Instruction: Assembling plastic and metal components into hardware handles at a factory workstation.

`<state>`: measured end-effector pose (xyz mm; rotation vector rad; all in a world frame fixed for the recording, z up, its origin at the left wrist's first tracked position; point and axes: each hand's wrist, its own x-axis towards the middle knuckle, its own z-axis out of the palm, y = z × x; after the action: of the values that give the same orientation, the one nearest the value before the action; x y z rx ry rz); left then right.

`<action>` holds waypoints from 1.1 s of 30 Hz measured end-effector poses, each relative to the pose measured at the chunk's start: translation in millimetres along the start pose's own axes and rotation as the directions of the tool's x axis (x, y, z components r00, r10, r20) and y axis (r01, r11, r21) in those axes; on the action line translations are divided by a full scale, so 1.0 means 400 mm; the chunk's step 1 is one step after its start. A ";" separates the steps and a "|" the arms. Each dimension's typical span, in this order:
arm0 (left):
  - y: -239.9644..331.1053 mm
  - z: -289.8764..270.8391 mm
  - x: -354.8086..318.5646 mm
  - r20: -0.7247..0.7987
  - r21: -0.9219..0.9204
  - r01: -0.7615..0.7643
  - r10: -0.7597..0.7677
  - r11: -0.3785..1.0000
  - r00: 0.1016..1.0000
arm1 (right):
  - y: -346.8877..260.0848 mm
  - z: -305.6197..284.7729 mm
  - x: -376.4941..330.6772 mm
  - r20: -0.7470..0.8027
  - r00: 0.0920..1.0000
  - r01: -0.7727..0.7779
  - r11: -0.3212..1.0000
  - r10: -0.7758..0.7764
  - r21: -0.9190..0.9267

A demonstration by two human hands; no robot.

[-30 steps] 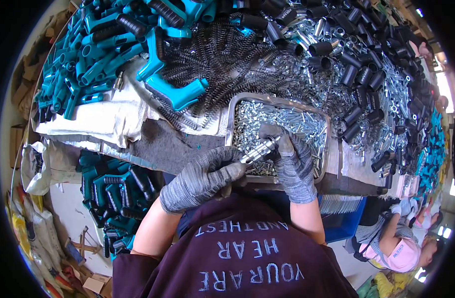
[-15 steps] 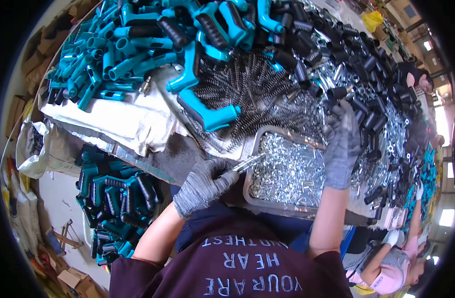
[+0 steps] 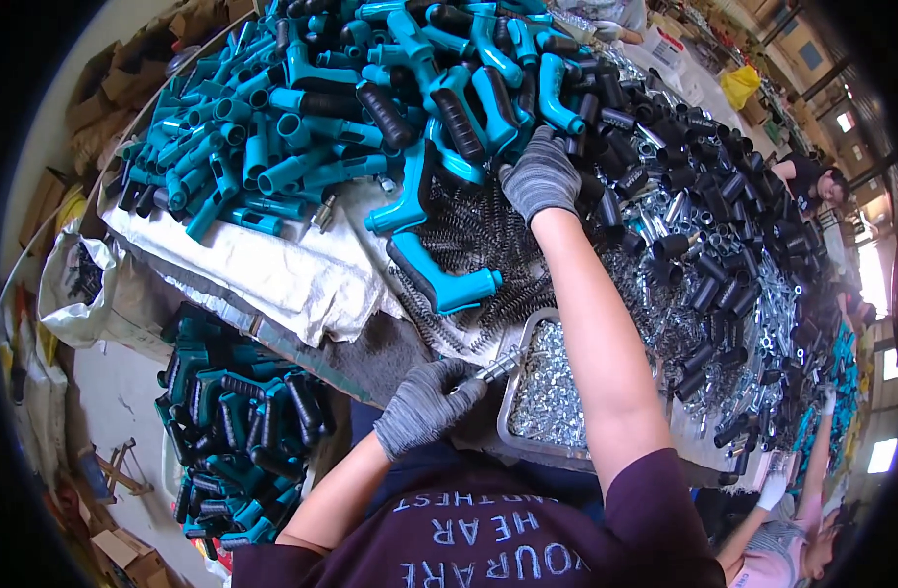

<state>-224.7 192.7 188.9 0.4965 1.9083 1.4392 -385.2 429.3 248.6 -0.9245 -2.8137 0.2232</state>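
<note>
My left hand (image 3: 424, 409), in a grey knit glove, is closed around a slim silver metal rod (image 3: 498, 367). The rod's far end points over the left rim of a clear plastic tray (image 3: 509, 407) full of small shiny metal pieces (image 3: 545, 397). My right hand (image 3: 544, 178), gloved the same way, is stretched far out over coil springs (image 3: 468, 220). It lies against teal handle shells with black grips (image 3: 498, 103), beside black sleeves (image 3: 606, 147). Its fingertips are hidden, so any hold does not show. A single teal handle shell (image 3: 444, 279) lies on the springs' near side.
White sacking (image 3: 263, 284) covers the table's left part. Loose metal pins and sleeves are heaped to the right. Below the table edge, at left, sits a pile of teal-and-black handles (image 3: 243, 412). A person in pink (image 3: 777, 554) works at lower right with white gloves.
My right hand has moved from the metal parts right of the tray, forward and left to the teal handle pile. My left hand still holds the rod near the tray; the view has shifted slightly.
</note>
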 end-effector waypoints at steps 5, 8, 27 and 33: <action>-0.009 -0.004 -0.002 0.017 0.033 0.024 -0.024 0.999 1.000 | -0.016 0.038 0.056 -0.026 0.997 0.070 0.989 -0.074 -0.133; -0.021 -0.004 -0.004 0.007 0.048 -0.037 0.037 0.998 0.999 | 0.008 0.045 0.076 -0.025 0.992 0.122 0.984 -0.126 -0.129; 0.042 0.018 -0.019 0.155 -0.294 0.239 -0.201 0.926 0.967 | 0.458 -0.175 -0.584 0.228 0.964 -0.265 -0.458 -0.135 0.848; 0.092 0.074 -0.033 0.222 -0.202 0.149 -0.102 0.968 0.970 | 0.524 -0.156 -0.642 0.103 0.995 -0.104 0.093 0.012 0.990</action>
<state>-198.1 215.8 223.0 0.3986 1.5664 1.4306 -48.6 448.2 239.0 -0.5646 -1.7478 1.9289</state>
